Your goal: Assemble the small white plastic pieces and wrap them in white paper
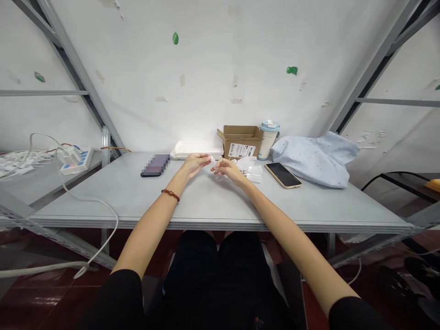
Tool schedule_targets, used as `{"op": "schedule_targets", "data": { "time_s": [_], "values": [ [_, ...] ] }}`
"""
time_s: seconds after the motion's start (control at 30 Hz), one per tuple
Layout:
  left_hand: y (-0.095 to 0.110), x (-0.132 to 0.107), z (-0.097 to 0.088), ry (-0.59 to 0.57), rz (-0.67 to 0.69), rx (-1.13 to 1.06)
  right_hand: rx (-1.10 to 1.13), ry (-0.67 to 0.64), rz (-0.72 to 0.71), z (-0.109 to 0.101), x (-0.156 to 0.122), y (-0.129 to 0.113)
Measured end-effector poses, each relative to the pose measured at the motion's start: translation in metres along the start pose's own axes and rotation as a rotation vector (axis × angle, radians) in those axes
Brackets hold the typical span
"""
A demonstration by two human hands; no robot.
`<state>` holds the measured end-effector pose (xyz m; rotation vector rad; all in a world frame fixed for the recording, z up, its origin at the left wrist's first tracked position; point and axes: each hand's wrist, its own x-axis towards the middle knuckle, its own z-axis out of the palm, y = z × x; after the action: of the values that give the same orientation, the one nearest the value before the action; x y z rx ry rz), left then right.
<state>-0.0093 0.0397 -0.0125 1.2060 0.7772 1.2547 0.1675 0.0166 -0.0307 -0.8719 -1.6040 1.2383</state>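
Note:
Over the middle of the grey table, my two hands meet around a small whitish translucent piece (213, 162). My left hand (195, 164), with a bead bracelet on its wrist, pinches the piece from the left between thumb and fingers. From the other side, my right hand (228, 170) is closed with its fingertips at the lower end of the piece; whether they grip it is too small to tell. Several similar white translucent plastic pieces (253, 173) lie on the table just right of my right hand. The piece's exact kind does not show.
Behind my hands stand an open cardboard box (242, 140), a lidded cup (267, 141) and a stack of white trays (197, 150). A phone (283, 175) and a pale blue cloth (316, 158) lie right. Left are a dark phone-like object (156, 165) and a power strip (78, 161).

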Motion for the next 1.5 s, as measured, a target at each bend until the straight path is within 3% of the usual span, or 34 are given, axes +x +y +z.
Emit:
{"op": "schedule_targets", "data": {
  "time_s": [0.47,0.97,1.2,1.5],
  "values": [
    [0.001,-0.002,-0.008,-0.080,-0.086,0.125,0.012,0.096,-0.001,-0.004,0.001,-0.004],
    [-0.001,-0.002,-0.003,-0.084,-0.076,0.066,0.228,0.047,0.055,-0.006,0.003,0.001],
    [0.002,-0.008,0.002,-0.087,-0.188,0.264,0.220,0.059,0.071,-0.006,0.002,-0.002],
    [-0.002,-0.005,-0.002,-0.173,-0.095,0.234,0.309,0.068,0.121,-0.006,-0.002,-0.009]
  ]
}}
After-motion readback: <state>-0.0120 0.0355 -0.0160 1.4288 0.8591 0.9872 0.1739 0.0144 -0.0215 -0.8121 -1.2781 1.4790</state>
